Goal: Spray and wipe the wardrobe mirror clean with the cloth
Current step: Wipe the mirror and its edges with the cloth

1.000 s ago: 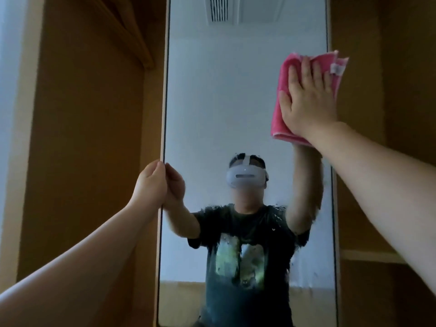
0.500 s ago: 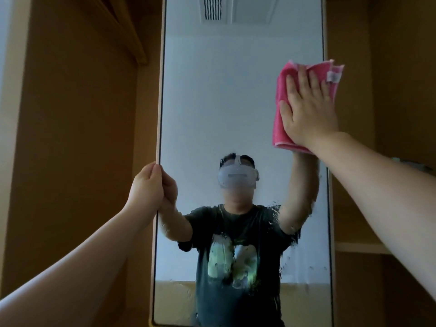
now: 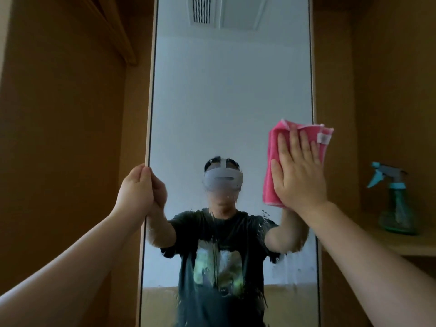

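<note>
mirror (image 3: 231, 102): tall panel in a wooden wardrobe (image 3: 59, 138), long axis vertical, glass facing the person, droplets across its lower half
cloth (image 3: 271, 185): pink, folded, long axis upright, flat on the glass at the mirror's right edge, mid-height; white tag (image 3: 323, 138) at its upper right corner, print too small to read
right hand (image 3: 299, 175): fingers straight, pressing the cloth
left hand (image 3: 136, 192): fingers curled round the mirror's left edge
spray bottle (image 3: 396, 208): teal, upright on the shelf (image 3: 405, 244) at right, nozzle pointing left
</note>
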Demonstrator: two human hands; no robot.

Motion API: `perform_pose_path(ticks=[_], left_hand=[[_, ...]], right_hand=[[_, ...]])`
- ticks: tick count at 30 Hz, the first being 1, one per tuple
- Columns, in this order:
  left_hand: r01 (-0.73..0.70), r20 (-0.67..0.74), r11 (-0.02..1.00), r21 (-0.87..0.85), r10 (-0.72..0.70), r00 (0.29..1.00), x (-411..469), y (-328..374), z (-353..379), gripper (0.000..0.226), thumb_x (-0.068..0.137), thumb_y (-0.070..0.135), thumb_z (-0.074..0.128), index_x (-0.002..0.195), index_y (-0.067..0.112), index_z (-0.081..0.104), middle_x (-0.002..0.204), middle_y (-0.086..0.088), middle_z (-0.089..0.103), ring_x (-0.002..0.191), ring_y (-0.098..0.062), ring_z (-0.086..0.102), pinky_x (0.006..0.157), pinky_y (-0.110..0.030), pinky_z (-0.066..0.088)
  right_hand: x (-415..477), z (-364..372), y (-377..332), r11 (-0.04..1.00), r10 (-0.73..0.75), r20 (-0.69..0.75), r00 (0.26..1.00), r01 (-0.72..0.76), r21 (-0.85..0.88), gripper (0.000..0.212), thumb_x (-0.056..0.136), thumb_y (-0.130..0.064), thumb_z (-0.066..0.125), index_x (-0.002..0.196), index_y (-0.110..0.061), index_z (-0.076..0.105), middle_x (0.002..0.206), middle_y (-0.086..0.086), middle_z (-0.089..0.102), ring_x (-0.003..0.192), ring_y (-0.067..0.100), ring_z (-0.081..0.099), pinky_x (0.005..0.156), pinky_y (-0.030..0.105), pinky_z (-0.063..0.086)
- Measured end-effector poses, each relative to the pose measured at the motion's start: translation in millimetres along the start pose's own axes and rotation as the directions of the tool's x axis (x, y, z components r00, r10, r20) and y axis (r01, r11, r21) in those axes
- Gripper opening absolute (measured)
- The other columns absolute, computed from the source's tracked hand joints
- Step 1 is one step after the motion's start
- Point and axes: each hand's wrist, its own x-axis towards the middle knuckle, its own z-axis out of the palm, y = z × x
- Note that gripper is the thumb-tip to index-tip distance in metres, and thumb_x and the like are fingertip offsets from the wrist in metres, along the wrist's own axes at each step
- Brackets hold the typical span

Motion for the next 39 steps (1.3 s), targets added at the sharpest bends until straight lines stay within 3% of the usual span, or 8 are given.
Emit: perform_pose_path(ticks=[2,5,10,18,25,28,31,39], left_hand=[[-0.013,0.035,0.999,0.035,0.011,0.999,1.7,-4.9,-2.7,0.030,0.103,0.023,0.030,0.076,0.023,0.045,0.066,0.002,0.042,0.053,-0.011,0.042,0.048,-0.022,0.036],[-0.007,-0.041,0.999,0.048,0.009,0.999,4.7,-8.4,0.5,0.031,0.103,0.025,0.033,0.087,0.008,0.054,0.067,-0.004,0.051,0.061,-0.011,0.050,0.050,-0.018,0.037],[0.002,-0.056,0.998,0.055,0.001,0.998,7.0,-9.6,4.0,0.032,0.103,0.023,0.032,0.080,0.012,0.052,0.065,-0.004,0.047,0.058,-0.015,0.047,0.046,-0.014,0.037],[0.015,0.014,0.998,0.058,-0.016,1.000,8.5,-12.6,0.9,0.036,0.103,0.022,0.032,0.122,0.000,0.053,0.066,0.009,0.040,0.052,-0.006,0.039,0.045,-0.017,0.031],[-0.039,0.047,0.998,0.050,0.036,0.998,6.6,-10.6,-2.4,0.013,0.103,0.022,0.032,0.097,0.017,0.043,0.063,0.005,0.039,0.048,-0.009,0.037,0.033,-0.009,0.032],[-0.029,0.052,0.999,0.045,0.027,0.998,8.4,-13.1,-1.7,0.011,0.102,0.022,0.032,0.098,0.018,0.041,0.066,0.008,0.038,0.052,-0.008,0.037,0.044,-0.017,0.033],[-0.031,0.036,0.998,0.049,0.029,0.999,10.2,-14.1,-0.5,0.016,0.102,0.021,0.032,0.091,0.021,0.044,0.068,0.011,0.040,0.054,-0.005,0.039,0.048,-0.017,0.033],[-0.022,0.051,0.998,0.054,0.019,0.998,10.4,-14.6,0.6,0.035,0.103,0.024,0.030,0.068,0.029,0.035,0.063,0.009,0.039,0.048,-0.009,0.037,0.033,-0.011,0.033]], right_hand=[[-18.6,4.1,-2.9,1.000,-0.002,0.008,1.000,0.002,0.000,0.062,0.103,-0.044,0.011,0.155,-0.011,0.013,0.161,0.014,0.011,0.149,0.031,0.005,0.121,0.047,0.004],[-39.3,8.7,-6.9,1.000,-0.014,0.018,1.000,0.014,-0.006,0.062,0.103,-0.043,0.013,0.155,-0.010,0.015,0.161,0.015,0.012,0.149,0.033,0.006,0.121,0.050,0.007],[-41.0,6.8,-7.7,1.000,-0.025,0.030,0.999,0.026,-0.017,0.061,0.103,-0.042,0.014,0.154,-0.010,0.016,0.161,0.015,0.012,0.148,0.034,0.007,0.121,0.049,0.006],[-12.7,-2.4,-8.9,0.997,-0.069,0.075,0.995,0.070,-0.013,0.063,0.101,-0.045,0.005,0.155,-0.013,0.013,0.162,0.011,0.008,0.148,0.032,0.007,0.121,0.048,0.002],[70.3,-17.2,-17.6,0.994,-0.111,0.055,0.992,0.111,-0.006,0.061,0.101,-0.042,0.011,0.155,-0.014,0.017,0.163,0.010,0.009,0.149,0.033,0.009,0.121,0.048,0.001],[105.5,-22.0,-22.2,0.996,-0.086,0.038,0.996,0.086,-0.012,0.060,0.102,-0.042,0.010,0.155,-0.015,0.014,0.163,0.009,0.005,0.149,0.032,0.007,0.121,0.047,0.001],[127.5,-26.0,-24.4,0.997,-0.071,0.030,0.997,0.072,-0.014,0.060,0.101,-0.042,0.009,0.156,-0.016,0.011,0.163,0.008,0.003,0.149,0.031,0.005,0.121,0.047,0.001],[141.8,-30.3,-28.8,0.999,-0.048,0.008,0.999,0.048,-0.008,0.058,0.103,-0.039,0.013,0.156,-0.015,0.010,0.163,0.009,0.004,0.150,0.031,0.005,0.121,0.048,0.002]])
